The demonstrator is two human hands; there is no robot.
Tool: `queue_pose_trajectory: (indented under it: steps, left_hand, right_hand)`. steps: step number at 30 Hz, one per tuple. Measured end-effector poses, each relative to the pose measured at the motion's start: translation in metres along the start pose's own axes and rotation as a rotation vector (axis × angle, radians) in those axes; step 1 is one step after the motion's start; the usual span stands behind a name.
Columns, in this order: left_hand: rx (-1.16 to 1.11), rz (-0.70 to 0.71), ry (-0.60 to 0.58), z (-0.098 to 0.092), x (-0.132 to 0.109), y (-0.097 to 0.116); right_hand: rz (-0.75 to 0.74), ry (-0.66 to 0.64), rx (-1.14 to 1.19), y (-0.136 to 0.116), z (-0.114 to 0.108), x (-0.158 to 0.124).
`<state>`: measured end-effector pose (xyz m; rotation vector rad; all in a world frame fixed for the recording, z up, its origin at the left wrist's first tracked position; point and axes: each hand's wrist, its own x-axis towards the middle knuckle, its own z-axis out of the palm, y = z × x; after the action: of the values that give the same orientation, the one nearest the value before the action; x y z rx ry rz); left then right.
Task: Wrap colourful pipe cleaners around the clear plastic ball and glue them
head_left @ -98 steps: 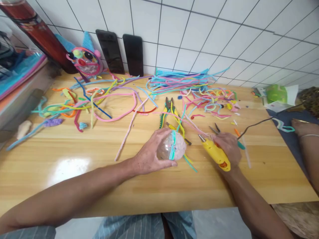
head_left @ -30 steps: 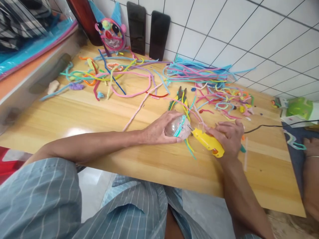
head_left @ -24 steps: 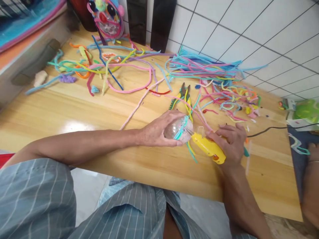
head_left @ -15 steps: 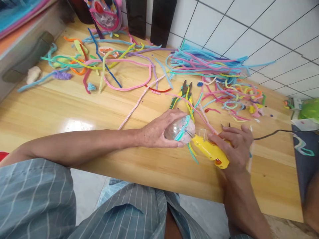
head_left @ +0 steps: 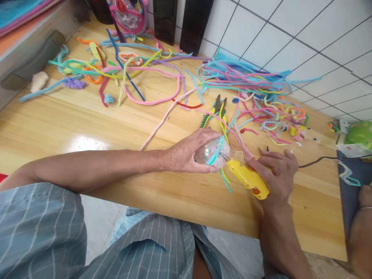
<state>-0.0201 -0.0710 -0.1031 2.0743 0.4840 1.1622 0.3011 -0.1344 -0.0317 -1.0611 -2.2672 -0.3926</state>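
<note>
My left hand (head_left: pixel 186 153) is wrapped round a clear ball (head_left: pixel 205 153). Its right side is covered in pale pink fuzz, and a turquoise and blue pipe cleaner band (head_left: pixel 216 153) crosses its middle. In my right hand (head_left: pixel 277 174) is a yellow glue gun (head_left: pixel 247 178), its thin metal nozzle (head_left: pixel 223 156) at or very close to the ball by the band. Behind the ball lie pliers (head_left: pixel 219 110) with green and yellow handles. Two dark pointed tips (head_left: pixel 264 149) show beyond my right fingers; whether I hold them I cannot tell.
A bundle of blue and pink pipe cleaners (head_left: pixel 247 75) lies by the tiled wall, with cut pieces (head_left: pixel 279 120) to its right. More loose ones (head_left: pixel 116 69) spread at the back left. A black cable (head_left: pixel 322 158) runs right. Another person's arm (head_left: pixel 362 232) shows at the right edge.
The view has shifted slightly. My left hand still grips the ball and my right hand the glue gun, with the nozzle at nearly the same spot by the band.
</note>
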Motion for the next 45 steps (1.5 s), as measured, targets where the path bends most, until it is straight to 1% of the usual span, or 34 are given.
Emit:
queue_pose_trajectory:
  steps: [7, 13, 16, 21, 24, 30, 36, 41, 45]
  left_hand:
    - [0.032, 0.058, 0.013, 0.0, 0.001, 0.001]
    - [0.031, 0.021, -0.019, 0.001, 0.0, 0.001]
    - [0.024, -0.006, -0.027, 0.002, 0.0, 0.001]
    - [0.009, 0.027, 0.005, 0.002, 0.0, 0.003]
    - [0.012, 0.011, -0.005, 0.002, 0.0, 0.004]
    - [0.021, 0.008, -0.022, 0.002, 0.0, 0.003]
    - [0.013, 0.004, -0.022, 0.002, -0.001, 0.003]
    - [0.042, 0.038, -0.017, 0.002, -0.001, 0.001]
    - [0.055, 0.042, -0.022, 0.001, 0.0, 0.002]
  right_hand:
    - [-0.032, 0.001, 0.002, 0.002, -0.001, -0.001]
    - [0.005, 0.034, -0.022, 0.001, 0.001, 0.0]
    - [0.008, 0.013, -0.022, 0.001, -0.001, 0.001]
    - [-0.027, -0.024, -0.017, 0.0, -0.005, 0.001]
    - [-0.031, -0.017, -0.014, -0.001, -0.005, 0.002]
    - [0.01, -0.021, -0.044, -0.001, -0.008, 0.002]
    - [-0.046, -0.029, -0.017, -0.003, -0.008, 0.004]
    - [-0.033, -0.012, -0.063, -0.003, -0.01, 0.003]
    - [-0.05, -0.026, -0.07, -0.002, -0.011, 0.006]
